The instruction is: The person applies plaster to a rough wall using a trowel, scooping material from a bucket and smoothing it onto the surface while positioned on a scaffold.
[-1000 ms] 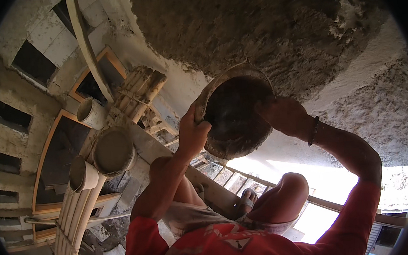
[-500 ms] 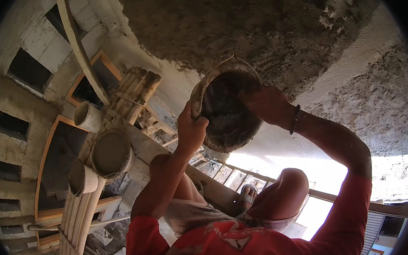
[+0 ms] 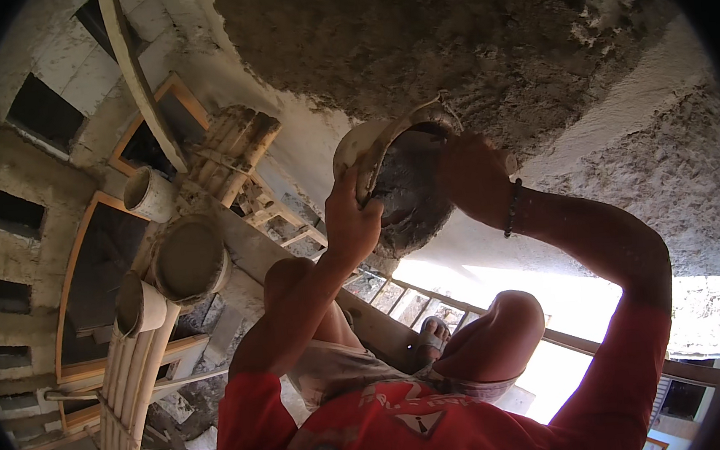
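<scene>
My left hand (image 3: 354,219) grips the near left rim of a round bucket (image 3: 352,151). The bucket is tilted, with its mouth toward the right, and a thin handle loops at its top. Dark wet mortar (image 3: 408,189) coats the inside and bulges at the lower lip. At the bucket's right edge, my right hand (image 3: 477,180) is closed with its back toward me. Its fingers are mostly hidden, and I cannot make out what they hold. A beaded bracelet (image 3: 513,209) circles that wrist. Just beyond the bucket rises a rough wall patch (image 3: 446,32) of dark, damp plaster.
To the left, a mortar-filled bucket (image 3: 225,274) and two smaller pails, an upper pail (image 3: 155,197) and a lower pail (image 3: 154,311), stand on bundled bamboo poles (image 3: 132,395). A plank (image 3: 377,329) runs beneath my legs. A slanting pole (image 3: 142,86) crosses the upper left.
The bucket has tipped further, its mouth turning to the right and its outer left side now showing. My left hand moved slightly right with it; my right hand shifted a little right at the rim.
</scene>
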{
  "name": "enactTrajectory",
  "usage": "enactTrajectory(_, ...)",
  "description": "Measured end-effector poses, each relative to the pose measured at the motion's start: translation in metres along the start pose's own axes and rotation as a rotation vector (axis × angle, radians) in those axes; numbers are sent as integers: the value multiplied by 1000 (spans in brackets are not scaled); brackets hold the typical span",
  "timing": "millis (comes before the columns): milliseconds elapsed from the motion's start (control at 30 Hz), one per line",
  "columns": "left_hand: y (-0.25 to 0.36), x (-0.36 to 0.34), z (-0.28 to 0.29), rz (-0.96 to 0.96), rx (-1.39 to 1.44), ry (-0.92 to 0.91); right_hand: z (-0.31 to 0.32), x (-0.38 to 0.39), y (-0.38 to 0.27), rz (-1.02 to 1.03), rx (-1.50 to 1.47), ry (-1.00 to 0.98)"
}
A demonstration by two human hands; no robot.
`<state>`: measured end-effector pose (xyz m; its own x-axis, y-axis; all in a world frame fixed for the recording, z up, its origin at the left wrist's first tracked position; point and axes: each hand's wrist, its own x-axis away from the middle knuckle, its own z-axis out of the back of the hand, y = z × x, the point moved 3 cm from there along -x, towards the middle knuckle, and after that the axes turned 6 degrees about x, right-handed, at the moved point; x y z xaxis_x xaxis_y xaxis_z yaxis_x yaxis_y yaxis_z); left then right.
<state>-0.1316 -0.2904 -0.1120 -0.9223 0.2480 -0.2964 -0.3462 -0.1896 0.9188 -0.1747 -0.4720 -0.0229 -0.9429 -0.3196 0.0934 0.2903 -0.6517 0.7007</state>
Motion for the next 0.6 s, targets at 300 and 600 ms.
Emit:
enactTrajectory(300,-2,-8,2,256,336,-90,-56,8,0,190,-479,-53)
enactTrajectory(600,-6,4,-8,206,218,-86,-88,42,-51,106,-977,-196)
